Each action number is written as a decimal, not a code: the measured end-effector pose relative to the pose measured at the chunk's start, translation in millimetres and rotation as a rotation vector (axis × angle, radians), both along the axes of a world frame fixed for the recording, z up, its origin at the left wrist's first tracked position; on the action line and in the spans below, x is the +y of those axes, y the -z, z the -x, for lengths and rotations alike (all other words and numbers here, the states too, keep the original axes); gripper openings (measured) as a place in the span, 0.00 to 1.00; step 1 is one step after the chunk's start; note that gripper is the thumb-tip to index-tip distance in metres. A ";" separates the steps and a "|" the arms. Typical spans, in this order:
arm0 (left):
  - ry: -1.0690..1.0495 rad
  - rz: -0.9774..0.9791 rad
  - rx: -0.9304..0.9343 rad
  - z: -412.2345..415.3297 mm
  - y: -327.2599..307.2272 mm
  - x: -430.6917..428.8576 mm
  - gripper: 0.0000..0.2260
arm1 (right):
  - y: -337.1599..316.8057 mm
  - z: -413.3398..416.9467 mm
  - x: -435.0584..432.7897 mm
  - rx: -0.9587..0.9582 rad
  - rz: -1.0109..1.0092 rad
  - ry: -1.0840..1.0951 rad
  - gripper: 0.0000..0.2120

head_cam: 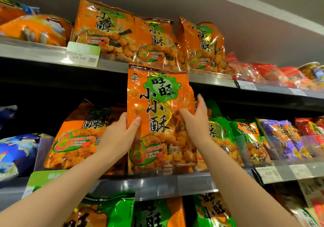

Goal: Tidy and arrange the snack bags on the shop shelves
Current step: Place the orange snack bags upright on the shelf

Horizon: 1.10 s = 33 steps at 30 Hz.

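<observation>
- Fingers [122, 119] of left hand [117, 133] curled behind left edge of orange snack bag [157, 121], thumb laid across its front, grasping it.
- Fingers [201, 104] of right hand [196, 123] stretched up behind right edge of same bag, thumb pressed on front, pinching it between them.
- Bag upright, label facing out, in front of middle shelf [166, 186].
- Top edge overlapping front lip of upper shelf [114, 65]; bottom edge level with middle shelf front, resting there or not, cannot tell.
- Just left, leaning back on middle shelf: matching orange bag [78, 135].
- Just right, on same shelf: green bags [222, 133], then purple bags [284, 135].
- On upper shelf: row of orange bags [105, 30], price label [84, 55] at its left, red bags [263, 74] farther right.
- At far left of middle shelf: blue bag [15, 149].
</observation>
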<state>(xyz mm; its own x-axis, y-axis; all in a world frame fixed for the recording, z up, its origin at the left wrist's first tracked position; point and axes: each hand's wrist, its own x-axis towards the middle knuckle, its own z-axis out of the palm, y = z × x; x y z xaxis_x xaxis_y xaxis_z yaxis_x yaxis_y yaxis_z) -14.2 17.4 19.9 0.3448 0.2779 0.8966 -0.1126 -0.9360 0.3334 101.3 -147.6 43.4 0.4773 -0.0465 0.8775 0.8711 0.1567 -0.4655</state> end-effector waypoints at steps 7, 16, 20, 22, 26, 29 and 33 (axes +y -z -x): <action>-0.158 -0.221 -0.284 7.9 -44.7 -15.2 0.35 | -62.3 23.8 2.4 -0.354 0.277 0.597 0.26; -0.460 -0.505 -0.128 -13.6 -86.6 -21.8 0.25 | -71.3 12.5 3.4 -0.450 0.354 0.866 0.26; -0.482 -0.505 -0.149 -16.9 -83.2 -27.8 0.29 | -66.4 9.9 -2.0 -0.477 0.334 0.868 0.27; -0.505 -0.511 -0.155 -16.4 -83.6 -31.5 0.29 | -64.7 10.7 -4.2 -0.482 0.341 0.879 0.27; -0.524 -0.559 -0.120 -17.9 -80.4 -32.4 0.28 | -55.1 2.9 -1.9 -0.424 0.480 0.887 0.29; -0.540 -0.532 -0.016 -27.3 -66.0 -22.7 0.30 | -50.9 -8.3 4.7 -0.372 0.543 0.808 0.29; -0.510 -0.436 0.001 -35.8 -67.9 -18.0 0.28 | -58.3 -13.3 12.0 -0.362 0.513 0.641 0.27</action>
